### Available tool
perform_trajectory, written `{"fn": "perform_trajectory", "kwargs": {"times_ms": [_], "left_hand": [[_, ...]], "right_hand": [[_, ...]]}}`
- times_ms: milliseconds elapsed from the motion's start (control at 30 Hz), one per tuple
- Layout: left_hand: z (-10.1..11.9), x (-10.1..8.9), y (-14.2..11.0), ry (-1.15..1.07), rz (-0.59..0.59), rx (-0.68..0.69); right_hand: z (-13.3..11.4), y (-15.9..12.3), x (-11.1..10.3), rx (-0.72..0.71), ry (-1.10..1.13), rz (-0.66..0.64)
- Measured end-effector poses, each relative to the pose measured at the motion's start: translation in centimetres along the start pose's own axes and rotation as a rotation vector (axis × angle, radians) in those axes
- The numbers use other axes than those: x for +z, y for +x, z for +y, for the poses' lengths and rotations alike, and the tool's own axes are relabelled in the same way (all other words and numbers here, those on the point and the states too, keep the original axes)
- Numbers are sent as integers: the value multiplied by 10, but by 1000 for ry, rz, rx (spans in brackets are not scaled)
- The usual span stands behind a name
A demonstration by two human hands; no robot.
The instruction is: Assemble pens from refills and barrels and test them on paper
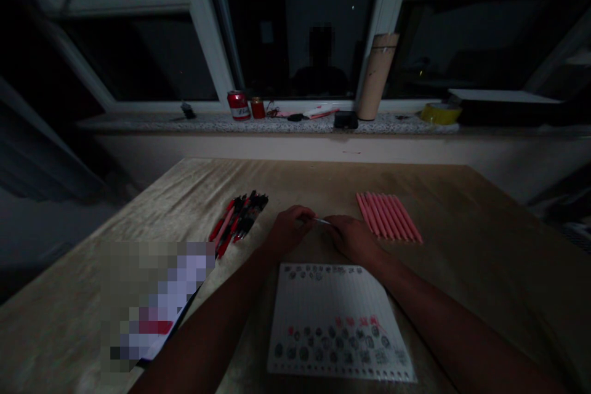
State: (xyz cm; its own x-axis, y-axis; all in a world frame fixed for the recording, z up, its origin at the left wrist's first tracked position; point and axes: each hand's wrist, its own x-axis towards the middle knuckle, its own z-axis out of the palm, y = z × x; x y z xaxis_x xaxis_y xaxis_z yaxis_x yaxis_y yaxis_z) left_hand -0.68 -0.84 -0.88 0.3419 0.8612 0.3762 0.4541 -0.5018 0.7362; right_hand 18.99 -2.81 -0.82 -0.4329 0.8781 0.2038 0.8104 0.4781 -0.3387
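Note:
Over the middle of the table, my left hand (295, 223) and my right hand (349, 235) are close together with their fingers closed. A thin pale rod (322, 221), like a pen refill, spans the small gap between them, with one end at each hand's fingertips. Its ends are hidden by the fingers. A pile of black and red pens (237, 221) lies left of my left hand. Beyond my right hand, several pink pen-like sticks (390, 217) lie side by side in a neat row. Below both hands is a lined notebook sheet (332, 301) with small black and red drawings.
A phone-like slab with a blurred screen (184, 283) lies by my left forearm on the cloth-covered table (466, 295). On the windowsill behind stand a red can (239, 105), a small red jar (257, 108), a cardboard tube (377, 77) and a yellow tape roll (441, 114).

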Motion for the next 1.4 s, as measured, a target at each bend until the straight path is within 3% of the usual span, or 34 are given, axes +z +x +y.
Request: {"fn": "perform_trajectory", "kwargs": {"times_ms": [133, 267, 367, 533, 700, 967, 1133, 1400], "left_hand": [[-3, -1, -1, 71, 86, 18], [-9, -1, 1, 281, 147, 127], [-15, 1, 2, 471, 86, 155], [-21, 3, 0, 632, 1, 5], [-20, 2, 3, 473, 26, 3], [-11, -8, 0, 14, 264, -78], [-8, -11, -1, -70, 258, -157], [-8, -8, -2, -77, 236, -152]], "right_hand": [[-1, 0, -1, 30, -28, 47], [-2, -1, -2, 65, -46, 52], [-2, -1, -2, 69, -49, 49], [0, 0, 0, 82, -42, 65], [2, 1, 3, 78, -31, 82], [1, 1, -1, 116, -40, 103], [1, 1, 0, 103, -46, 81], [0, 1, 1, 95, -56, 62]]}}
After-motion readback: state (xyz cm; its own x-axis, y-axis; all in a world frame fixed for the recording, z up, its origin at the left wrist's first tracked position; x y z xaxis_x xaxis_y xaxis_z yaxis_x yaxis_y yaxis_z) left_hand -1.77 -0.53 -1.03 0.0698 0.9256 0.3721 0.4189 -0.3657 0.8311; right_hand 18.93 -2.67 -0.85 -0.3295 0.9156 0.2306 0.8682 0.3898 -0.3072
